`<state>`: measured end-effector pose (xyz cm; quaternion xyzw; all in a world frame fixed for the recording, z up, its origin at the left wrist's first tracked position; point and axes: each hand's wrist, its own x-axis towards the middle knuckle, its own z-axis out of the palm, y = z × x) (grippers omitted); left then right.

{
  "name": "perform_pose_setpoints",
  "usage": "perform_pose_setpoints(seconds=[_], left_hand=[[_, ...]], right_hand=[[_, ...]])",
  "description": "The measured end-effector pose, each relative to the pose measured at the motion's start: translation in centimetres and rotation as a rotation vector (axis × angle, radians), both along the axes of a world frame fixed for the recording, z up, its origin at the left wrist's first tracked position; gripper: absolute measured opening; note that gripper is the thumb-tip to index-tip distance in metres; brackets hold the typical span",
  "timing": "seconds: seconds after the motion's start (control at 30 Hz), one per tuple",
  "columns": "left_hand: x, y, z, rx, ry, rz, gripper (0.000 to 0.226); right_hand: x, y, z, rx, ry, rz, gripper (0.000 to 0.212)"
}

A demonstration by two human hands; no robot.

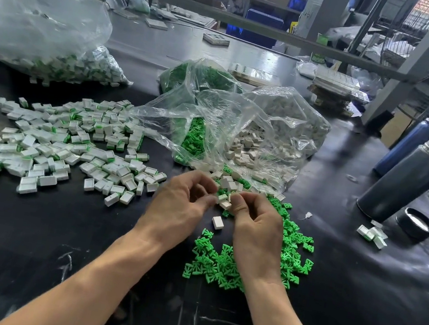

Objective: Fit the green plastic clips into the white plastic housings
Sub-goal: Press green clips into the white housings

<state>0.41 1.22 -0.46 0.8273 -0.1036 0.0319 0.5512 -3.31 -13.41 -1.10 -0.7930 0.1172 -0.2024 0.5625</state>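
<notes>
My left hand [181, 205] and my right hand [256, 227] meet over the black table, fingers curled. Between their fingertips sits a small white housing [222, 198]; both hands pinch at it, and I cannot see whether a clip is in it. One loose white housing [218, 222] lies just below the hands. A heap of green clips [221, 263] spreads under and right of my right hand. Assembled white housings with green clips [67, 145] lie scattered to the left.
An open clear bag [214, 122] behind the hands spills green clips and white housings. A second bag of assembled parts [42, 40] sits far left. Two metal flasks [410, 182] and a black lid [415, 225] stand at right, with a few assembled parts [372, 234] beside them.
</notes>
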Motion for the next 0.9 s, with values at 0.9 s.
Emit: perform_pose_setpoints(seconds=[0.9], left_hand=[[3.0,3.7,-1.0,0.553,-0.128,0.418,0.026]], right_hand=[[-0.4,-0.2,0.3,-0.310,0.101,0.080,0.018]])
